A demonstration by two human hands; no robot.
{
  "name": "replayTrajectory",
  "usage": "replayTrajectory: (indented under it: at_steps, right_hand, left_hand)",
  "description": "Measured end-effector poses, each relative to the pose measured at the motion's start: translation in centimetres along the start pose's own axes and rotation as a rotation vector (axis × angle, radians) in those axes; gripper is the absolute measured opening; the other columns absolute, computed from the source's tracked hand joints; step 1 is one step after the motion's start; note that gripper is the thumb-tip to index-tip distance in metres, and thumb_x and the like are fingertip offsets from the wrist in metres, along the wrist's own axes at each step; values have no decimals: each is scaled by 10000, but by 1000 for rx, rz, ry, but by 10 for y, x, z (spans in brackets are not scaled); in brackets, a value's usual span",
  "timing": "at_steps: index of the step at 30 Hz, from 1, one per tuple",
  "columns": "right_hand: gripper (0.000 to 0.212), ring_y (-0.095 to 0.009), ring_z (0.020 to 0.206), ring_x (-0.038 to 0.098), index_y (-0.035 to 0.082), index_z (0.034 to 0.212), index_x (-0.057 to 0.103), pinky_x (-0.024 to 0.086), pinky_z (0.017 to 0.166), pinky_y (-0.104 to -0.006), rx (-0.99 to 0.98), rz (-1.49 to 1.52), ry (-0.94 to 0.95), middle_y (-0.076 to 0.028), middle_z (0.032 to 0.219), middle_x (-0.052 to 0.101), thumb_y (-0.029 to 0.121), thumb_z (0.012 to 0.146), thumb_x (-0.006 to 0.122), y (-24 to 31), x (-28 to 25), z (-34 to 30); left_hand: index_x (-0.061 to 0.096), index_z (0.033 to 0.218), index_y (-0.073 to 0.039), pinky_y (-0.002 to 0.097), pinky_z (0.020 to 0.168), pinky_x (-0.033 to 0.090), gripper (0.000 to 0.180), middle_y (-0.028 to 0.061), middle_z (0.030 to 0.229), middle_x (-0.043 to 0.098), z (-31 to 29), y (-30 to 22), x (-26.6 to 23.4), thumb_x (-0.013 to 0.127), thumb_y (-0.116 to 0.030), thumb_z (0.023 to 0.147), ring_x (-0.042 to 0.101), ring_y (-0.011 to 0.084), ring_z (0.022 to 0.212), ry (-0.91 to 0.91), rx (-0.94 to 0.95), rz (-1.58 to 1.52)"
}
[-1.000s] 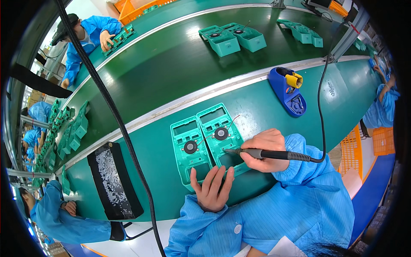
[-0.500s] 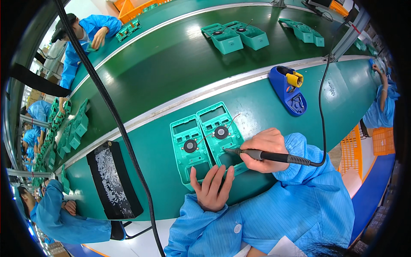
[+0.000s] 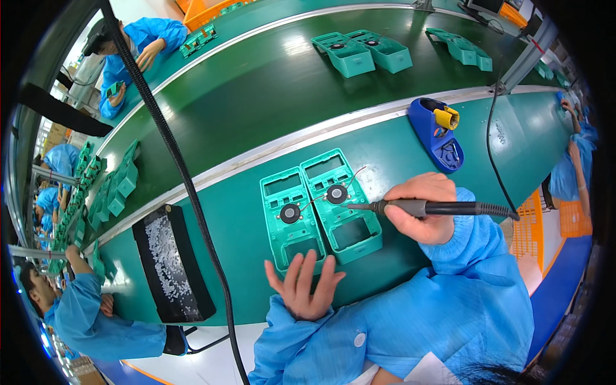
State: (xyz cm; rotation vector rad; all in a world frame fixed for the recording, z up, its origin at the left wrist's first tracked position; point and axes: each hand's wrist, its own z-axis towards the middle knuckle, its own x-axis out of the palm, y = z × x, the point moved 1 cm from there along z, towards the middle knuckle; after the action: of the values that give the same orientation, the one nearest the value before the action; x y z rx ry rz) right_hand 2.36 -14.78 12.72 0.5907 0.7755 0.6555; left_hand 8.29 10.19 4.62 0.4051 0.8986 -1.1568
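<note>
Two green plastic housings lie side by side on the bench, the left housing [image 3: 276, 237] and the right housing [image 3: 326, 220]. Each carries a round black speaker; thin wires run from the left speaker [image 3: 290, 213] and the right speaker [image 3: 337, 194]. My right hand [image 3: 420, 205] is closed round a soldering iron [image 3: 443, 208], its tip over the right housing just below the speaker. Whether the tip touches cannot be made out. At the lower edge of the left housing, my left hand [image 3: 304, 287] is open, fingers spread, holding nothing.
A blue soldering-iron stand [image 3: 436, 138] is at the right. To the left sits a black tray [image 3: 173, 263] of small whitish pieces. Beyond the rail, a green conveyor belt [image 3: 256, 96] carries more housings [image 3: 362, 54]. A black cable [image 3: 173, 154] crosses the view. Co-workers [image 3: 96, 314] sit nearby.
My right hand and the iron have moved up and right, the iron now lying more level. My left hand has drawn slightly down and left, its fingers spreading wider.
</note>
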Motion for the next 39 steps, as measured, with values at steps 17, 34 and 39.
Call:
replayTrajectory:
  at_steps: [17,34,39]
  right_hand:
    - [175,-231,529,615,12,877,677,467,475,-308,-16,169,239,-98,668,639,92,745,758,5,73,12]
    - [218,-268,561,635,-17,897,671,486,493,-324,-48,99,287,-125,691,649,100,739,766,0,79,11]
    - [210,-266,559,636,-10,887,670,485,490,-325,-40,91,294,-117,678,646,103,738,766,0,78,11]
  left_hand:
    - [666,1125,-149,653,1071,224,397,15,1059,616,-9,19,-5,746,-291,764,560,186,1059,8,-35,87]
    - [674,1103,-137,631,1070,239,401,23,1004,622,-7,21,-3,764,-274,737,589,166,945,-5,-14,42]
    - [674,1106,-136,629,1072,238,400,23,1007,620,-7,21,-3,760,-280,743,588,165,952,-3,-18,40]
